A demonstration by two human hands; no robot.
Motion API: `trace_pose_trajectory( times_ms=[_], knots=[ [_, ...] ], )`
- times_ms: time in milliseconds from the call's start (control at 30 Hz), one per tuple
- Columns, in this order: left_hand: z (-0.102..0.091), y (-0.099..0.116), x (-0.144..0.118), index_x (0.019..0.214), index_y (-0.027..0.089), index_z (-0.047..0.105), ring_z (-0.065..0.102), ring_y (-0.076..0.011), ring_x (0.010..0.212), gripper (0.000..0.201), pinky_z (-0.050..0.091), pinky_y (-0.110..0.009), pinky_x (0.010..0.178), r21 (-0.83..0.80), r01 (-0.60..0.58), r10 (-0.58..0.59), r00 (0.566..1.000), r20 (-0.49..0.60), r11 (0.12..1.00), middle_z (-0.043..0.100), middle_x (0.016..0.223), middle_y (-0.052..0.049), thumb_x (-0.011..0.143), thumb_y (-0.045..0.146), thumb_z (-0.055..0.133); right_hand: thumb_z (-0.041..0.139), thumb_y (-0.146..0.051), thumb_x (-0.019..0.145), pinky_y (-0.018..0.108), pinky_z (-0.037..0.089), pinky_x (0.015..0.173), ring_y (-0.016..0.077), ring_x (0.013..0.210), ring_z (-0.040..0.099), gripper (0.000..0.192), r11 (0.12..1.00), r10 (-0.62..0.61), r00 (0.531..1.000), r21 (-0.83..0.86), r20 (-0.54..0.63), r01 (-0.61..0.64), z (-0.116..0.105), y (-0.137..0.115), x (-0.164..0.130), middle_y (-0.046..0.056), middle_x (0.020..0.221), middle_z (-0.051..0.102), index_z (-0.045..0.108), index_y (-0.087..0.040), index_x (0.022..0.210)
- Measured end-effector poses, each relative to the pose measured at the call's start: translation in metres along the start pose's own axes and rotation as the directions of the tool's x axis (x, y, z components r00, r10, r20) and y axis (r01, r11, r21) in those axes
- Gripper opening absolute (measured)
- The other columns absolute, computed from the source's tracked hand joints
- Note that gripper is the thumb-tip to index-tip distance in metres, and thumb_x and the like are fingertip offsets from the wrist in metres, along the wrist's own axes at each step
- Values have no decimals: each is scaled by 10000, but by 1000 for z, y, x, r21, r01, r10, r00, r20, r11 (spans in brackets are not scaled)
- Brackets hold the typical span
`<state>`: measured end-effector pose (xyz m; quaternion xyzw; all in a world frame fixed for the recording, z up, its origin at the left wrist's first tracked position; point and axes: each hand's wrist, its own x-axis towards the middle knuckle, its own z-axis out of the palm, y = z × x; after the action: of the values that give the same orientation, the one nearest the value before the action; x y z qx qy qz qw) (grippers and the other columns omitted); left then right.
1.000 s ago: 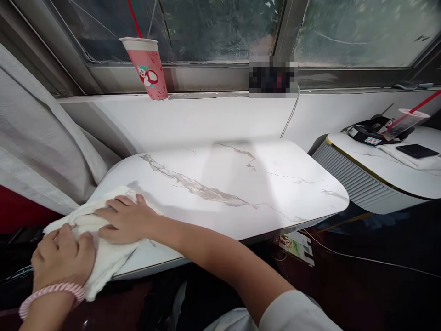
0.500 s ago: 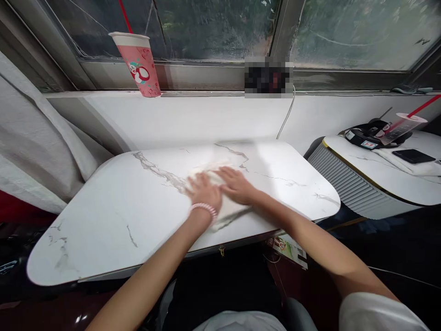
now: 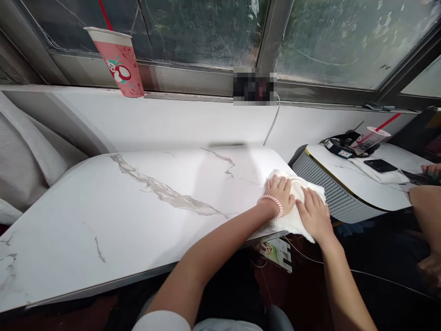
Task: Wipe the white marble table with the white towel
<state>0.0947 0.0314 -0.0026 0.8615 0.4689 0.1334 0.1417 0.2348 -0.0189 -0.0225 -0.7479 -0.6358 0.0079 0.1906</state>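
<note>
A white cloth (image 3: 295, 224) lies spread over the right end of a white marble-patterned table (image 3: 138, 230), its front and right edges hanging past the rim. My left hand (image 3: 281, 195), with a pink coiled band at the wrist, presses flat on the cloth's left part, fingers spread. To its right, my right hand (image 3: 314, 214) also rests flat on the cloth with fingers stretched out. The cloth's underside is hidden.
A pink paper cup (image 3: 120, 66) with a red straw stands on the windowsill. At the right, a second table (image 3: 361, 188) holds a clear cup (image 3: 372, 140), a black headset-like item (image 3: 339, 146) and a phone (image 3: 381, 165). Another person's arm (image 3: 427, 216) shows at the right edge.
Both hands and the cloth have moved from the middle of the table to its right end. The view has shifted to the right, and another person's arm has come into sight.
</note>
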Motion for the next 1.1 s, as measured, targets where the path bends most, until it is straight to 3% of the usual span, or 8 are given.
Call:
trace_pose_trajectory(
  times_ms=[200, 400, 600, 733, 833, 933, 1033, 1100],
  knots=[
    [-35, -51, -70, 1580, 96, 221, 116, -335, 1545, 665, 197, -523, 1247, 22, 84, -85, 991, 102, 996, 192, 1669, -123, 996, 409, 278, 200, -502, 1002, 722, 178, 1167, 369, 1492, 290, 632, 992, -119, 993, 34, -16, 119, 20, -84, -45, 176, 1578, 380, 384, -190, 1521],
    [-63, -127, -203, 1545, 87, 324, 184, -311, 1536, 630, 250, -483, 1238, 128, 339, -324, 937, -130, 932, 317, 1627, -142, 987, 379, 297, 308, -467, 1007, 763, 170, 1147, 395, 1506, 249, 611, 875, -424, 906, 251, -12, 413, 49, -200, -103, 171, 1590, 362, 298, -233, 1571],
    [-91, -180, -360, 1523, 94, 351, 286, -323, 1496, 634, 289, -530, 1205, 111, 691, -616, 696, -368, 715, 395, 1581, -159, 976, 398, 246, 309, -394, 1014, 759, 128, 1154, 433, 1506, 212, 626, 637, -748, 656, 391, 102, 665, 56, -325, -166, 244, 1591, 325, 342, -63, 1544],
    [-116, -214, -432, 1508, 72, 350, 300, -314, 1487, 652, 261, -500, 1216, 57, 828, -738, 526, -422, 557, 388, 1576, -176, 970, 409, 200, 302, -388, 1018, 753, 127, 1153, 445, 1495, 221, 639, 492, -854, 513, 444, 83, 748, 66, -402, -202, 270, 1581, 326, 324, -12, 1534],
    [-133, -241, -464, 1510, 71, 322, 256, -293, 1505, 652, 219, -467, 1233, -30, 879, -804, 421, -421, 476, 355, 1594, -160, 963, 407, 209, 325, -367, 1011, 747, 164, 1145, 459, 1477, 248, 638, 435, -888, 454, 444, 71, 783, 73, -448, -215, 298, 1559, 345, 327, 24, 1515],
    [-144, -267, -480, 1510, 67, 293, 272, -286, 1494, 666, 227, -435, 1231, -121, 883, -829, 369, -420, 454, 325, 1603, -153, 961, 433, 199, 354, -361, 1001, 712, 193, 1160, 440, 1467, 275, 623, 378, -919, 388, 449, 74, 809, 80, -479, -212, 289, 1547, 371, 355, 22, 1493],
    [-147, -289, -483, 1491, 169, 355, 349, -295, 1459, 639, 290, -451, 1210, -133, 888, -827, 344, -444, 440, 405, 1558, -119, 942, 469, 228, 358, -357, 1003, 653, 195, 1197, 375, 1469, 300, 574, 329, -941, 325, 488, 95, 809, 87, -497, -196, 240, 1549, 391, 400, -39, 1479],
    [-147, -298, -477, 1442, 259, 438, 356, -320, 1456, 585, 292, -501, 1206, -87, 883, -799, 371, -473, 461, 492, 1494, -94, 921, 482, 292, 353, -356, 1010, 619, 187, 1219, 327, 1474, 305, 538, 310, -949, 297, 519, 110, 797, 91, -500, -182, 195, 1554, 402, 423, -97, 1475]
  ],
)
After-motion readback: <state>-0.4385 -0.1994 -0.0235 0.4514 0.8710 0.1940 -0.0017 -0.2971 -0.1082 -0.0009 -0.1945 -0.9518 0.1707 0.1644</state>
